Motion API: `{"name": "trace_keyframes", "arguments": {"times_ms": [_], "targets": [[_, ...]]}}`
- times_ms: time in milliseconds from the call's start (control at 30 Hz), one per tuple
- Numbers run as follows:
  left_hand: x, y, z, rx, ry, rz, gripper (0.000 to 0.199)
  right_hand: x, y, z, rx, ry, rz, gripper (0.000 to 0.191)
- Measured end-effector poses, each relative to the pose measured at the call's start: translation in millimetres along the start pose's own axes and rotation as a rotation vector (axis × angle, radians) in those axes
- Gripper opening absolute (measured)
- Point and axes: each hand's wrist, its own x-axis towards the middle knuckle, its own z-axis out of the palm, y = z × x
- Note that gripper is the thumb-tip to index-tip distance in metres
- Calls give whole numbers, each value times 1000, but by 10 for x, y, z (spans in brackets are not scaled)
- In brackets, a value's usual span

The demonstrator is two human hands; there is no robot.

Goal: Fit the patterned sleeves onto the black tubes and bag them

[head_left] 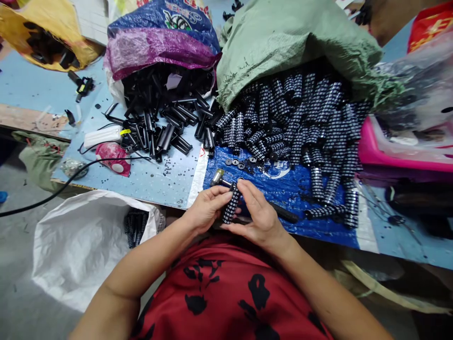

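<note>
Both hands hold one black cylinder with rows of white characters (231,204), tilted slightly, at the table's front edge. My left hand (208,205) pinches its upper left side between thumb and fingers. On the other side, my right hand (260,215) has its fingertips at the top end and its thumb at the bottom end. Just beyond the hands lies a hammer, its metal head (218,177) at the upper left and its black handle (285,213) passing behind my right hand. Small round discs (240,165) lie on the blue sheet (226,158).
Many similar cylinders (297,118) spill from a green sack (283,38). Black tubes (170,132) lie before a purple and blue bag (141,47). A pink bin (396,153) stands right; a white sack (81,250) hangs open at lower left. A black cable (71,182) crosses the left edge.
</note>
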Motion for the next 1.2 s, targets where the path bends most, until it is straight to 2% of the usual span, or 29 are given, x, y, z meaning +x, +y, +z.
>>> {"name": "trace_keyframes", "arguments": {"times_ms": [33, 100, 133, 200, 267, 333, 400, 500, 600, 667, 700, 800, 867, 1000, 1033, 1133, 1200], "targets": [[18, 1, -28, 14, 10, 23, 52, -9, 18, 13, -18, 15, 14, 110], [68, 15, -123, 127, 63, 173, 48, -49, 71, 26, -111, 54, 66, 103], [97, 35, -193, 233, 104, 290, 44, -79, 103, 24, -186, 56, 105, 91], [155, 111, -365, 522, 199, 526, 34, -145, 161, 2, -348, 7, 195, 51], [203, 223, -543, 852, 280, 654, 25, -190, 194, -41, -455, -72, 259, 25], [238, 344, -677, 1131, 300, 636, 21, -190, 191, -90, -457, -72, 268, 22], [264, 447, -741, 1292, 263, 523, 22, -147, 166, -126, -398, 19, 233, 22], [295, 540, -736, 1322, 177, 299, 31, -51, 139, -128, -348, 136, 145, 23], [331, 578, -698, 1242, 126, 188, 36, 20, 137, -104, -426, 17, 99, 20], [361, 603, -683, 1234, 109, 182, 36, 47, 124, -108, -463, -72, 87, 19], [377, 620, -679, 1241, 99, 181, 37, 56, 108, -118, -452, -67, 71, 20], [427, 678, -686, 1239, 57, 172, 38, 62, 28, -139, -324, 60, -40, 31], [466, 699, -696, 1236, 40, 159, 40, 46, -32, -113, -240, 71, -118, 32], [566, 650, -664, 1286, 52, 153, 42, -27, -91, 11, -265, -189, -156, 21], [582, 634, -642, 1315, 62, 166, 41, -46, -87, 32, -260, -217, -154, 20], [496, 683, -610, 1427, 113, 231, 33, -92, -30, 21, -152, -147, -139, 26], [255, 838, -694, 1488, 121, 249, 26, -115, 34, -33, -150, -65, -88, 29]]}}
